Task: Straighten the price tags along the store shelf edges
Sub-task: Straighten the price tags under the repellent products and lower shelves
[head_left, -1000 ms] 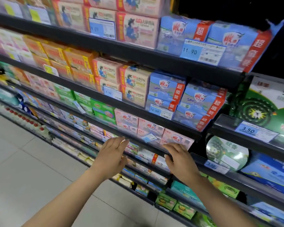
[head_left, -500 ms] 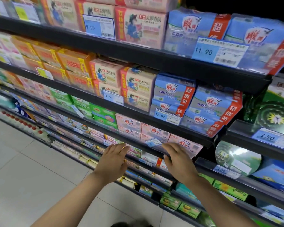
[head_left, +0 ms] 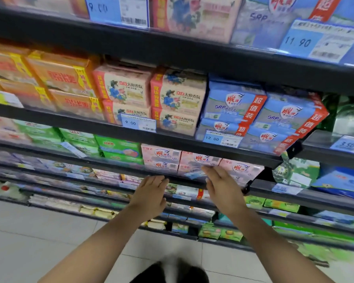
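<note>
Price tag: the blue tag (head_left: 194, 174) sits on the dark shelf edge (head_left: 114, 167) under the pink soap boxes (head_left: 200, 160), at about 12 o'clock from my hands, between them; it is blurred and partly hidden by my right fingers.
Tag axis: its long side does not follow the rail but tilts, the right end looking higher than the left; its face points out toward me.
My right hand (head_left: 223, 188): at 1 o'clock of centre, fingers straight and close together, tips laid against the tag and the pink boxes; not curled round anything.
My left hand (head_left: 151, 196): at 11 o'clock of centre, fingers straight and relaxed, tips at the same rail just left of the tag; I cannot tell whether they touch it.
Other tags: the 9.00 tag (head_left: 138, 123) and the 12.00 tag (head_left: 221, 138) on the shelf above lie with their long sides along the rail, faces outward; the 11.90 tag (head_left: 317, 43) is at 2 o'clock, higher still; the 3.50 tag (head_left: 348, 145) is at 3 o'clock.
Goods: orange boxes (head_left: 61, 78) at 10 o'clock, blue packs (head_left: 264, 117) at 2 o'clock, green packs (head_left: 119, 147) left of the pink ones.
Floor: pale tiles (head_left: 29, 242) at 7 o'clock.
</note>
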`<state>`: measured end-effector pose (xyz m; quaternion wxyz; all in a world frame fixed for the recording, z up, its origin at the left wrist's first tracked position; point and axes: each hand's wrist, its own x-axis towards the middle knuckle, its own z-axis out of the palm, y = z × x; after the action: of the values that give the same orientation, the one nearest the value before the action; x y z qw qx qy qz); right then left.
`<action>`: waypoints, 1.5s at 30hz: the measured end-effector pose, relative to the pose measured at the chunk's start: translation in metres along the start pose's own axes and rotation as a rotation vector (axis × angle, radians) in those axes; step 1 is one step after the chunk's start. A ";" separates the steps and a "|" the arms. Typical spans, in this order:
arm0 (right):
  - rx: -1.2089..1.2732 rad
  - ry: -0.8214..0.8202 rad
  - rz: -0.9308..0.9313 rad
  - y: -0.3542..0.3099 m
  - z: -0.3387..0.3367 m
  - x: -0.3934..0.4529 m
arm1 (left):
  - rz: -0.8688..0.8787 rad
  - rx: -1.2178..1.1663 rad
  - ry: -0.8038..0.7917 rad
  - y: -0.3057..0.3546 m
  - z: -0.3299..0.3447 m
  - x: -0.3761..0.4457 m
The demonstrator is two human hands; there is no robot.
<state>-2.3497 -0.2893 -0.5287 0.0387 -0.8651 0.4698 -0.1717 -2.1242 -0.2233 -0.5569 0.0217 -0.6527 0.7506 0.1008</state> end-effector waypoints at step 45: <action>0.009 0.148 0.187 0.004 0.009 -0.003 | 0.031 0.054 -0.072 -0.005 0.004 0.004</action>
<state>-2.3514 -0.2895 -0.5391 0.0237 -0.8024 0.5491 -0.2326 -2.1206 -0.2269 -0.5622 0.0645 -0.6362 0.7617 0.1041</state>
